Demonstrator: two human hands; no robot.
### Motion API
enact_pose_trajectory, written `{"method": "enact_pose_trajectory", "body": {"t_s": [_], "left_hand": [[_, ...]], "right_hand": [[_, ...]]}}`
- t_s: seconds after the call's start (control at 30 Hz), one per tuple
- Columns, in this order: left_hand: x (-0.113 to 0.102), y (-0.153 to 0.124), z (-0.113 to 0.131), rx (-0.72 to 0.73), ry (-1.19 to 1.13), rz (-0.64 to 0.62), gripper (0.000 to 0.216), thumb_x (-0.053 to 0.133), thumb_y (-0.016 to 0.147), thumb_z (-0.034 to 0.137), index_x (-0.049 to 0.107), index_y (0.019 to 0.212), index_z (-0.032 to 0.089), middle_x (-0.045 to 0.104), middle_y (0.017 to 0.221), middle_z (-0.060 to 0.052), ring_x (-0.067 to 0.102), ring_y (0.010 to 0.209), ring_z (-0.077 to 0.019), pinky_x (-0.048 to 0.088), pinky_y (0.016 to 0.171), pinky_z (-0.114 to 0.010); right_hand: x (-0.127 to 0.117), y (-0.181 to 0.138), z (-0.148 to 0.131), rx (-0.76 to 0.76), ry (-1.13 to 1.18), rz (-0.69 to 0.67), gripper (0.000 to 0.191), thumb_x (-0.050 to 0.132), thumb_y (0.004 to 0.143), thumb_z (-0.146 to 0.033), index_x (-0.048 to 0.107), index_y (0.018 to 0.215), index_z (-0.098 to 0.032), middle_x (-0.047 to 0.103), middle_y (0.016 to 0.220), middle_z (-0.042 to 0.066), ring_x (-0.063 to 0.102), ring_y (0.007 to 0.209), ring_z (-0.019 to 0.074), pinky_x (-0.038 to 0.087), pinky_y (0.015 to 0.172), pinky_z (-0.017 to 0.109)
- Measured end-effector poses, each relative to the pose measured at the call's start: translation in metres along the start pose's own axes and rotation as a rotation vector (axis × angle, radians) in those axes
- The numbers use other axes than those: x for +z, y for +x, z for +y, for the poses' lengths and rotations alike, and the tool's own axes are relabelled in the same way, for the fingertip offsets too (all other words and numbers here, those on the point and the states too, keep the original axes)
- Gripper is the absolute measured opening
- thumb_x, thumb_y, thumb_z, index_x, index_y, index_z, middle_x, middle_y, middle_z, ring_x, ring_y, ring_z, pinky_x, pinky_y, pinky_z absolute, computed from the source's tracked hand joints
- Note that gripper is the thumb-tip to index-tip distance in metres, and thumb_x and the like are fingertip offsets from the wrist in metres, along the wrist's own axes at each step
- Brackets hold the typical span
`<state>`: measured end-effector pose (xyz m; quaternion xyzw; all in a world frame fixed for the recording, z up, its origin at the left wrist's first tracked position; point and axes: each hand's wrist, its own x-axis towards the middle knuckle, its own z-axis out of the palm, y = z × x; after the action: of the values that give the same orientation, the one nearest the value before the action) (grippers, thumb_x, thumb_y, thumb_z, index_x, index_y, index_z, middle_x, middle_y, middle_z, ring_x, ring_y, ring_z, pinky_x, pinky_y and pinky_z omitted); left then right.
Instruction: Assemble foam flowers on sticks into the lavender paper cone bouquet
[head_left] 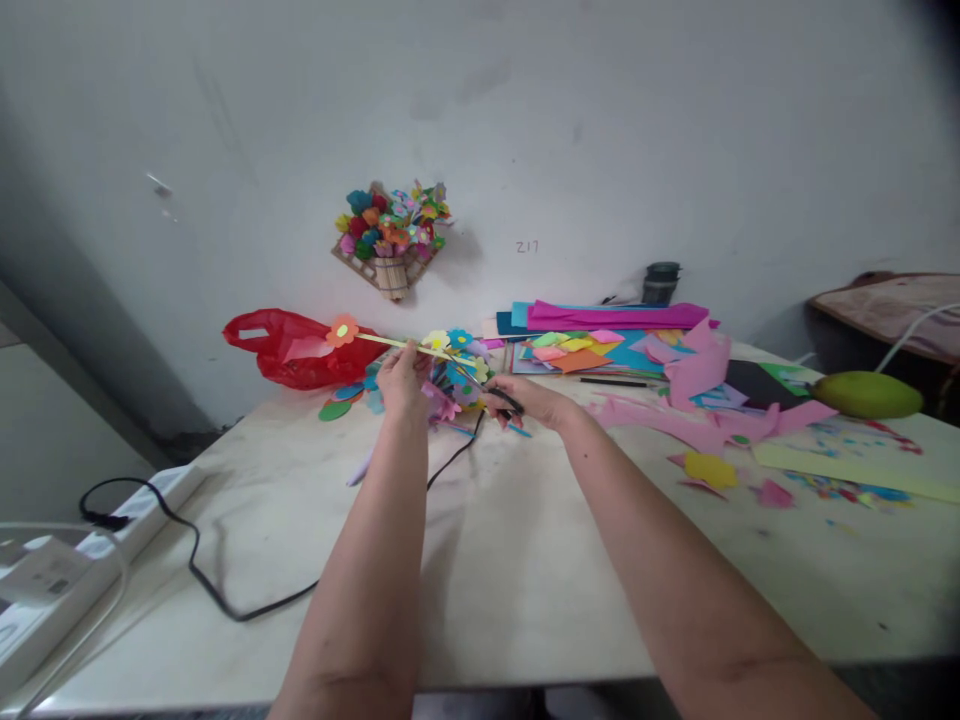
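Near the far side of the table my left hand [405,375] is closed on a paper flower [343,331] with orange petals and a yellow centre. Its thin pale-yellow stem [381,340] runs through my fingers toward the right. My right hand [525,400] grips black-handled scissors [507,400], and their blades point up and left at the far end of the stem. Whether the blades touch the stem I cannot tell. Behind and below both hands lies a bunch of colourful paper flowers [459,340], partly hidden by my fingers.
A red plastic bag [281,350] sits at the back left. Stacked coloured sheets [607,318], pink scraps [697,375] and a green fruit [868,395] lie to the right. A black cable [225,605] crosses from a power strip [142,530]. Flowers in a holder [391,278] hang on the wall.
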<state>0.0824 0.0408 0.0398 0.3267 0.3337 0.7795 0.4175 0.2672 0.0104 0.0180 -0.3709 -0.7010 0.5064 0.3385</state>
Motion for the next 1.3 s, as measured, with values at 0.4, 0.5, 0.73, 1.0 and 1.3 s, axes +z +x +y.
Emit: {"method": "enact_pose_trajectory", "body": {"t_s": [0.4,0.5,0.73,1.0,1.3], "left_hand": [[0.007,-0.009,-0.005,-0.046,0.083,-0.073,0.020,0.065,0.067,0.031,0.049,0.072,0.019,0.070,0.084,-0.007,0.068,0.085,-0.0198,0.050,0.078,-0.032],[0.006,-0.008,-0.005,-0.058,0.038,-0.074,0.021,0.067,0.064,0.028,0.050,0.072,0.018,0.069,0.081,-0.007,0.067,0.080,-0.0195,0.050,0.076,-0.033],[0.008,-0.007,-0.003,-0.048,-0.013,-0.037,0.017,0.065,0.062,0.021,0.053,0.072,0.015,0.067,0.076,-0.005,0.066,0.072,-0.0171,0.051,0.072,-0.031],[0.010,-0.007,0.001,-0.087,-0.037,0.000,0.008,0.060,0.071,0.015,0.052,0.070,0.015,0.066,0.073,-0.004,0.065,0.065,-0.0142,0.052,0.070,-0.030],[0.007,-0.010,0.005,-0.127,0.100,-0.196,0.027,0.074,0.063,0.032,0.054,0.070,0.015,0.068,0.072,-0.005,0.064,0.064,-0.0140,0.051,0.064,-0.027]], "right_hand": [[0.011,0.006,-0.001,-0.029,0.030,0.158,0.027,0.069,0.071,-0.042,0.055,0.073,-0.020,0.055,0.053,-0.005,0.047,0.037,0.0069,0.025,0.030,0.018],[0.012,0.006,0.000,-0.041,0.031,0.163,0.028,0.069,0.071,-0.044,0.054,0.072,-0.020,0.053,0.051,-0.005,0.045,0.037,0.0064,0.023,0.030,0.019],[0.012,0.010,0.005,-0.099,0.078,0.172,0.030,0.072,0.068,-0.042,0.052,0.066,-0.020,0.045,0.043,-0.008,0.037,0.034,0.0046,0.022,0.032,0.018],[0.017,0.012,0.003,-0.146,0.160,0.230,0.028,0.075,0.063,-0.036,0.053,0.063,-0.019,0.042,0.040,-0.010,0.033,0.033,0.0039,0.024,0.033,0.018],[-0.021,0.011,0.017,0.154,-0.551,0.763,0.031,0.066,0.072,-0.048,0.067,0.077,-0.017,0.065,0.063,0.004,0.065,0.061,0.0193,0.047,0.056,0.027]]}}
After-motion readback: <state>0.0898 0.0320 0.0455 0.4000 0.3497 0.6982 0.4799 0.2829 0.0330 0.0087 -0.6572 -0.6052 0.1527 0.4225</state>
